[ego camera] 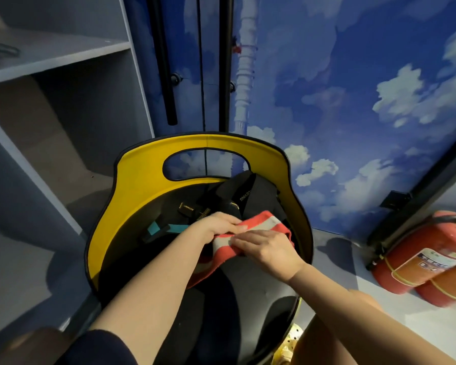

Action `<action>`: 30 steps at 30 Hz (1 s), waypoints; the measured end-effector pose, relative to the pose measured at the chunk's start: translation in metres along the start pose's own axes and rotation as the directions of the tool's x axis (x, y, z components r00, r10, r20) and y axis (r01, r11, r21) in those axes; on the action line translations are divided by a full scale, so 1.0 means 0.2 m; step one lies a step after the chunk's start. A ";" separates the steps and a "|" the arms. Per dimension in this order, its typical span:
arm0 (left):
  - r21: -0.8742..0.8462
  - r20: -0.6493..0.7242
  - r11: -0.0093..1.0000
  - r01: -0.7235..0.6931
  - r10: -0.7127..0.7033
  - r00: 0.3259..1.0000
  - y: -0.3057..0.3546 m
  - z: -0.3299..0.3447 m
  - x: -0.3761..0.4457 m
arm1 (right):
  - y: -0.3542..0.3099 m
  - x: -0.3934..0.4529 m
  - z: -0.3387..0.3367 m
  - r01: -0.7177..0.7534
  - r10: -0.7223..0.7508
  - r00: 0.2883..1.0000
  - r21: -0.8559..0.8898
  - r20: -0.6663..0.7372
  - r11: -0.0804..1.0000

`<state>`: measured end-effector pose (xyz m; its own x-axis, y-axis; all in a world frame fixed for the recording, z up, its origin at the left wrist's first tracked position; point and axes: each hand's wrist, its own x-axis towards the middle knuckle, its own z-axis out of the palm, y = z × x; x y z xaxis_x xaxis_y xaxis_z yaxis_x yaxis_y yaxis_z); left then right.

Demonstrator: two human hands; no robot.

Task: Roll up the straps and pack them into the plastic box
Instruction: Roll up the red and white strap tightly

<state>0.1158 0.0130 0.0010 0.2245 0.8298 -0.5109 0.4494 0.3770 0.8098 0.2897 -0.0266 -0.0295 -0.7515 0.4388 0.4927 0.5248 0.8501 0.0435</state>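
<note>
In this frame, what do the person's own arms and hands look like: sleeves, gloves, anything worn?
Both hands are bare: no gloves, rings or watch visible on the left hand or the right hand. Both forearms are uncovered. A dark navy sleeve covers the left upper arm at the bottom edge of the view; no sleeve shows on the right arm.

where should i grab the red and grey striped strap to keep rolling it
Probably at the bunched end of the striped strap, where the left hand and right hand already pinch it from above; the rest trails loose toward the person.
</note>
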 end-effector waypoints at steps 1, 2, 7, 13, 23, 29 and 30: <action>-0.052 -0.035 0.998 -0.026 0.024 0.999 0.00 -0.01 -0.02 | 0.01 0.01 -0.01 -0.017 0.018 0.999 0.023 -0.032 1.000; -0.102 -0.073 0.994 -0.043 0.035 0.997 0.00 -0.03 -0.03 | 0.02 0.00 -0.02 -0.046 0.048 0.997 0.038 -0.066 0.998; -0.220 -0.187 0.972 -0.083 0.042 0.981 -0.08 -0.10 -0.09 | -0.02 0.03 -0.12 -0.663 0.750 0.661 0.440 -0.036 0.605; -0.269 -0.123 0.963 -0.028 -0.005 0.992 -0.17 -0.11 -0.19 | 0.02 0.30 0.01 -0.579 0.803 0.225 0.739 0.551 -0.345; -0.532 -0.146 0.846 -0.034 -0.052 0.988 -0.31 -0.36 -0.26 | -0.09 0.65 0.24 -0.492 0.726 0.482 0.837 0.491 -0.239; -0.532 -0.496 0.827 -0.182 -0.130 0.859 -0.44 -0.50 -0.10 | -0.13 0.82 0.50 -0.568 0.645 0.550 0.804 0.531 -0.178; -0.529 -0.520 0.825 -0.197 -0.132 0.844 -0.46 -0.53 -0.07 | -0.13 0.84 0.55 -0.612 0.652 0.560 0.786 0.512 -0.091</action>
<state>-0.0211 0.0099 -0.0358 -0.3197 0.8645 -0.3879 -0.1308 0.3652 0.9217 0.1065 0.0570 -0.0434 -0.2831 0.9487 -0.1408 0.0979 -0.1174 -0.9882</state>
